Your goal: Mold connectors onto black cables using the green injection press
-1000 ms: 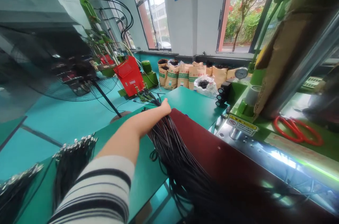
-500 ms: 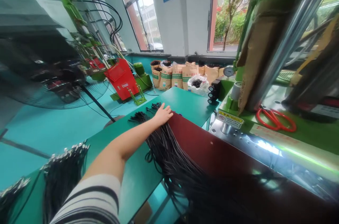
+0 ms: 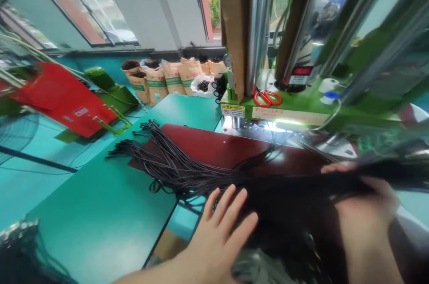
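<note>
A long bundle of black cables [image 3: 187, 163] lies across a dark red board [image 3: 204, 143], its connector ends fanned out at the left. My left hand [image 3: 223, 226] is open with the fingers spread, over the near side of the bundle; whether it touches the cables I cannot tell. At the right my right hand [image 3: 365, 197], blurred by motion, is wrapped around the black cables. Part of the bundle passes over its palm and runs off toward the right edge.
Beyond the board stands a green press [image 3: 291, 105] with steel columns and red-handled scissors [image 3: 267, 98] on its ledge. A green table [image 3: 100, 203] lies at left, with more cables [image 3: 20, 248] at its corner. Paper sacks [image 3: 172, 80] line the wall; a red machine [image 3: 67, 100] stands left.
The view has swung right toward the press. My left hand has come back from the far connector ends to the near side of the bundle. My right hand has come into view, gripping cables.
</note>
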Demonstrator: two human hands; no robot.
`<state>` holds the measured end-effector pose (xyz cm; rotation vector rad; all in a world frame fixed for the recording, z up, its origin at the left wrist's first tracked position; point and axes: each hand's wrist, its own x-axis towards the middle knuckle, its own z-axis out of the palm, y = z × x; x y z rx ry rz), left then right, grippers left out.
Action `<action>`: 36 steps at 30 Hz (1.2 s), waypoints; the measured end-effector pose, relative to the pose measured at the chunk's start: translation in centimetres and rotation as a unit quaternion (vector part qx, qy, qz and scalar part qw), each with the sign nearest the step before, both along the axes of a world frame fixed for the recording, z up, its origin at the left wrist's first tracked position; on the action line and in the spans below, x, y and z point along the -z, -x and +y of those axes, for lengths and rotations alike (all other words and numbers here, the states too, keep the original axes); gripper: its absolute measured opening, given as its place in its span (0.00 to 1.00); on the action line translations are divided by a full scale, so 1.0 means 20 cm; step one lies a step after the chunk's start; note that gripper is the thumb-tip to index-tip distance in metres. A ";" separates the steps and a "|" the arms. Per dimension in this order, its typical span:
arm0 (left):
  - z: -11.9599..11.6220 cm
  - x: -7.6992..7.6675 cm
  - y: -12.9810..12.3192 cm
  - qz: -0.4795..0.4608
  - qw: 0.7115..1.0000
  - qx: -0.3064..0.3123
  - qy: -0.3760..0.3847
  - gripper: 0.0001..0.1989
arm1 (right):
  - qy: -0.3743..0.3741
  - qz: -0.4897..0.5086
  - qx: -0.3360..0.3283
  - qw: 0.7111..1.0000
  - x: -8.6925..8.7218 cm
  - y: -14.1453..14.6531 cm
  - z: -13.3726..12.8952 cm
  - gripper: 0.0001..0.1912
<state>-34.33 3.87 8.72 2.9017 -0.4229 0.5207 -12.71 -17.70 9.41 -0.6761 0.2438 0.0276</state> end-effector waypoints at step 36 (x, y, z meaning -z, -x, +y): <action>0.21 0.23 -0.40 -0.012 0.979 -0.090 -0.182 0.22 | 0.050 0.160 -0.221 0.961 0.28 0.17 -0.22 0.07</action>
